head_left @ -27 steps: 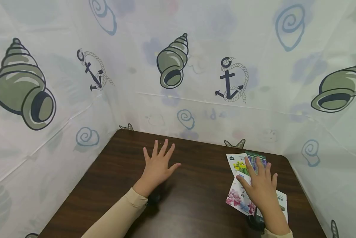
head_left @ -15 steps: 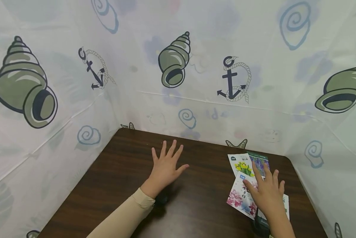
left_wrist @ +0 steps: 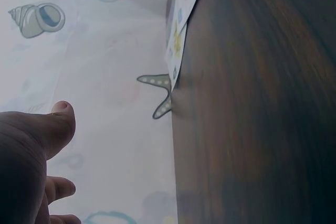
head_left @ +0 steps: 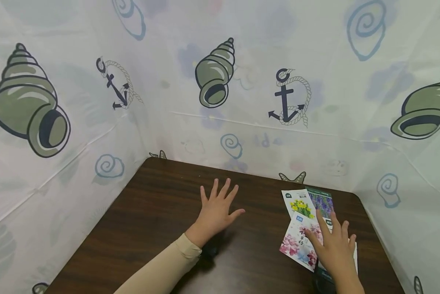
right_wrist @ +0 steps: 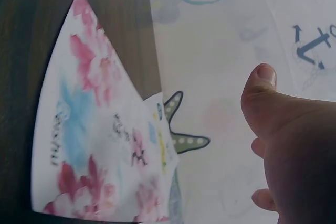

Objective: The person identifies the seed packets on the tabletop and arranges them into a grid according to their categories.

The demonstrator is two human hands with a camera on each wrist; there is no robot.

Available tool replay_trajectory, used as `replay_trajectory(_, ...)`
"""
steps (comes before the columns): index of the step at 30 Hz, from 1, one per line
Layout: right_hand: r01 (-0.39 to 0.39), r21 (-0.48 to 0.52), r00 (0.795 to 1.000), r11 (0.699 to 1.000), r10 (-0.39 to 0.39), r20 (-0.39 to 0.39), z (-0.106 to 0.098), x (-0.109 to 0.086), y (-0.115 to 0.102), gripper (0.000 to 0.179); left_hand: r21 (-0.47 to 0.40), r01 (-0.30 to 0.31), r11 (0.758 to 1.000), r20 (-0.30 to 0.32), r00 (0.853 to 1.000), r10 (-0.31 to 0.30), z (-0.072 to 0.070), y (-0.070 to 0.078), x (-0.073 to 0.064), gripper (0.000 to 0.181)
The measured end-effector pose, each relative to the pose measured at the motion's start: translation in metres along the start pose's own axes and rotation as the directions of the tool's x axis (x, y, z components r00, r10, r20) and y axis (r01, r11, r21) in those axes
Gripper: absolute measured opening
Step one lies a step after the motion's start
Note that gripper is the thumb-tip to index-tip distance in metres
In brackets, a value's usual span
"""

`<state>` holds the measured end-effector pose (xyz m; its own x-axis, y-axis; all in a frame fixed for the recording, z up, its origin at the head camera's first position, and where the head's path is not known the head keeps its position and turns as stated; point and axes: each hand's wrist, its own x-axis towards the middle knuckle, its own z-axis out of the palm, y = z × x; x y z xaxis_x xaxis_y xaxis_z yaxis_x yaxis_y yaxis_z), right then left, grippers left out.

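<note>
My left hand (head_left: 214, 214) hovers over the middle of the brown table, fingers spread, holding nothing. The right hand (head_left: 334, 249), fingers also spread, is above a loose pile of flower-printed cards at the table's right side. In that pile, a pink-blossom card (head_left: 297, 243) overlaps a yellow-flower card (head_left: 301, 206). A green card with purple flowers (head_left: 321, 200) lies behind. More cards lie partly hidden under the right hand. In the right wrist view the pink card (right_wrist: 94, 129) shows large, and my thumb (right_wrist: 261, 85) is apart from it.
The dark wood-grain table (head_left: 139, 220) has rounded far corners. White cloth (head_left: 176, 81) printed with shells, anchors and starfish encloses it at the back and both sides. A dark wrist device (head_left: 210, 250) sits below the left wrist.
My left hand has moved to the right and a little nearer. The right hand has drawn back slightly, uncovering more of the purple-flower and pink cards. The cards stay where they lay.
</note>
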<state>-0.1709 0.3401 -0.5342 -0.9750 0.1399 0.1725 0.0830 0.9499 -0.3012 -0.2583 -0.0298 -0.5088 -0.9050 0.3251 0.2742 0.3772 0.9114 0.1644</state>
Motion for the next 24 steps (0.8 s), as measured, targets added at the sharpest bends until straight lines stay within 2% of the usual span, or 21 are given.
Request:
replay_trajectory(8, -0.05, 0.01, 0.998, 0.999, 0.05, -0.023, 0.019, -0.003, 0.016, 0.082, -0.011, -0.011, 1.0, 0.041, 0.999, 0.012, 0.01, 0.015, 0.002, 0.084)
replay_trajectory(15, -0.098, 0.043, 0.994, 0.994, 0.1, -0.041, 0.024, -0.003, 0.025, 0.078, -0.053, -0.05, 0.997, 0.045, 0.998, 0.053, 0.017, 0.034, 0.004, 0.083)
replay_trajectory(24, -0.186, 0.069, 0.982, 0.98, 0.186, 0.019, 0.028, -0.002, 0.042, 0.08, -0.092, -0.097, 0.991, 0.085, 0.991, 0.104, 0.026, 0.063, 0.006, 0.082)
